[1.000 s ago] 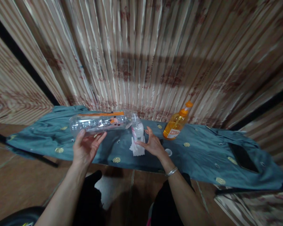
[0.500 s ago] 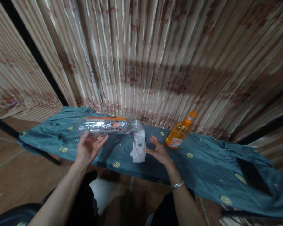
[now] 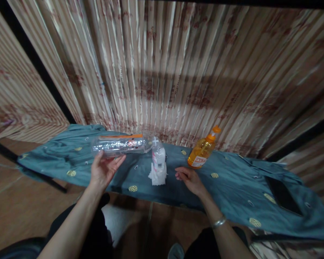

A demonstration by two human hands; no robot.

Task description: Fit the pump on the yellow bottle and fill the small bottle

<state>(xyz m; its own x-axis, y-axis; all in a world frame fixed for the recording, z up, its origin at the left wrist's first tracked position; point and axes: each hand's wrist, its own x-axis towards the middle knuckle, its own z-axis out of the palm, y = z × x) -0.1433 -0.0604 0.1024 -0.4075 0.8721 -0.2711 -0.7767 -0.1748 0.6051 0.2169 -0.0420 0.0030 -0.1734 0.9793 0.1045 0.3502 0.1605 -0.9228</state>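
My left hand (image 3: pixel 104 169) holds a large clear plastic bottle (image 3: pixel 118 144) with an orange band from below, thumb against its side and fingers stretched along its underside. The bottle lies nearly level, its neck pointing right beside the top of a small clear bottle (image 3: pixel 158 154). Whether the two necks touch, I cannot tell. Upright on the cloth, the small bottle has a crumpled white tissue (image 3: pixel 158 178) around its base. My right hand (image 3: pixel 190 178) hovers to its right with the fingers curled in; nothing shows in them. Behind that hand stands a pump bottle of orange liquid (image 3: pixel 201 153).
A teal patterned cloth (image 3: pixel 226 194) covers the narrow table. Toward its right end lies a black phone (image 3: pixel 283 196). A pleated curtain (image 3: pixel 162 72) hangs close behind the table, with dark metal poles (image 3: pixel 37 64) at the sides.
My right hand has drawn back from the small bottle, and its spread fingers have curled in. The large bottle has shifted slightly right with my left hand. The camera view has tilted a little.
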